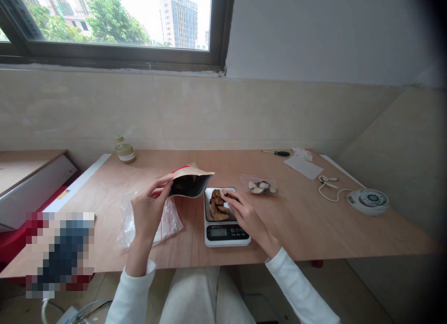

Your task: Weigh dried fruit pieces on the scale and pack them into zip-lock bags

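Note:
My left hand (148, 211) grips an open brown paper pouch (190, 180) by its edge, its dark mouth tilted toward the scale. A white digital kitchen scale (226, 233) sits in front of me with a small heap of brown dried pieces (217, 205) on its platform. My right hand (244, 213) rests over the scale's right side, fingertips pinching one piece at the heap. A small clear bag with dried pieces (260, 185) lies just right of the scale.
Empty clear zip bags (167, 224) lie under my left hand on the wooden table (314, 221). A small bottle (125, 151) stands at the back left. A screwdriver (279, 153), paper sheet (303, 166), white cable (330, 186) and round white device (370, 200) sit at the right.

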A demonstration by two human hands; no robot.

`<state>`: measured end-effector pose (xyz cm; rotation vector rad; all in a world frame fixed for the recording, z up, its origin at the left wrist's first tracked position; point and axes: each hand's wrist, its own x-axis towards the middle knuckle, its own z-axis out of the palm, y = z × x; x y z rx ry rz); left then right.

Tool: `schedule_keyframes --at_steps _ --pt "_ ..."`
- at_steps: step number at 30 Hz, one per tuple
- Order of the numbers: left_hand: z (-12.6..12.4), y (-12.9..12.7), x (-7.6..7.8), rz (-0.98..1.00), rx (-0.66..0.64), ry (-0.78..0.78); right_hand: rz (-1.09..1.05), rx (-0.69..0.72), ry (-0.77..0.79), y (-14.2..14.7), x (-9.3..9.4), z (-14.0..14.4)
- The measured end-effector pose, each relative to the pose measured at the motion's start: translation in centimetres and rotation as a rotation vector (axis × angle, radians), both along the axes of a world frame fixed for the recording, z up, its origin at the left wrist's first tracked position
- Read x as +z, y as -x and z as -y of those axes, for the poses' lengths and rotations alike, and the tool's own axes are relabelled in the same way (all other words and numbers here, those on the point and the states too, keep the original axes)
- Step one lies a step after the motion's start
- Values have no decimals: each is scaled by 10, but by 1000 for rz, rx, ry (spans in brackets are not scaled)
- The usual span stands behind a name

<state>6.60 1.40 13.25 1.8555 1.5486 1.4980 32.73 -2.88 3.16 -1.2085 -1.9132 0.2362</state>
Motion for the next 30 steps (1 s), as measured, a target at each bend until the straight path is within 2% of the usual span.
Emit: schedule_keyframes --at_steps 4,16,20,24,27,30 --pt "0 0 -1 -10 13 3 -81 -78 36 -8 5 9" --pt "-6 -4 1 32 45 -36 -187 -145 39 -11 -6 13" --pt "-25 -9 6 67 79 -85 -227 -196 30 -13 -7 16" --pt "-54 -10 12 61 151 -153 -280 -270 41 -11 -10 12" --pt "-77 -8 13 85 190 -196 -275 -248 82 -7 -13 7" --pt "-92 -5 10 114 171 -218 -290 -237 83 -5 -14 6"
